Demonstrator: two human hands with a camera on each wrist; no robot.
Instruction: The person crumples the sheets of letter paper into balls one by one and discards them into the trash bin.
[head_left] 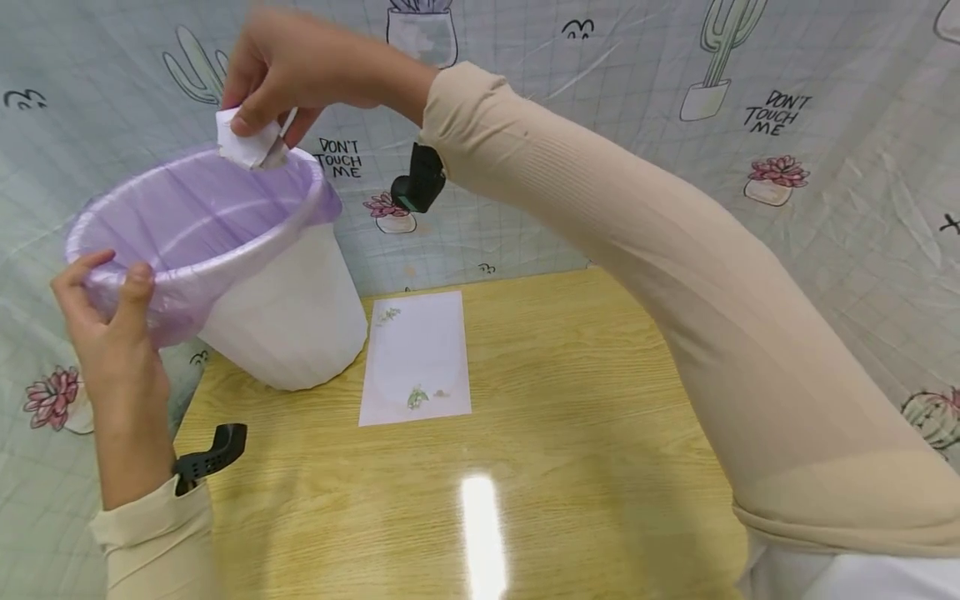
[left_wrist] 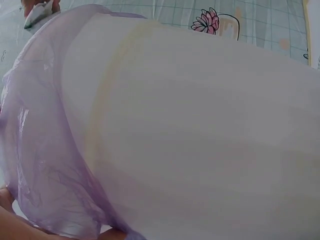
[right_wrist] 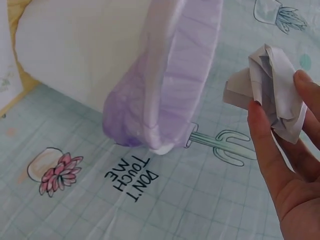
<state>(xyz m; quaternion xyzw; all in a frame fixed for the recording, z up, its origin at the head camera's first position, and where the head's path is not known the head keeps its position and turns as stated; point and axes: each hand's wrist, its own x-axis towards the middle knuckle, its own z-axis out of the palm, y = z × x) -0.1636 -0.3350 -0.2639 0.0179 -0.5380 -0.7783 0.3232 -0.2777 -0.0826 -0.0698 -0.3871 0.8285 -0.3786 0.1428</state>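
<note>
A white trash can (head_left: 288,308) lined with a purple plastic bag (head_left: 202,208) stands tilted to the left on the table. My left hand (head_left: 120,358) grips its near left rim, with the thumb outside over the bag's folded edge. In the left wrist view, the can's white wall (left_wrist: 200,125) fills most of the frame and only bits of the fingers show. Above the can's far rim, my right hand (head_left: 300,71) pinches a crumpled piece of paper (head_left: 247,140). The right wrist view shows the crumpled paper (right_wrist: 277,92) between thumb and fingers, apart from the rim.
A flat white sheet of paper (head_left: 417,358) with small green leaf prints lies on the wooden table (head_left: 570,433), just right of the can. Behind hangs a pale curtain (head_left: 562,167) printed with cacti and words.
</note>
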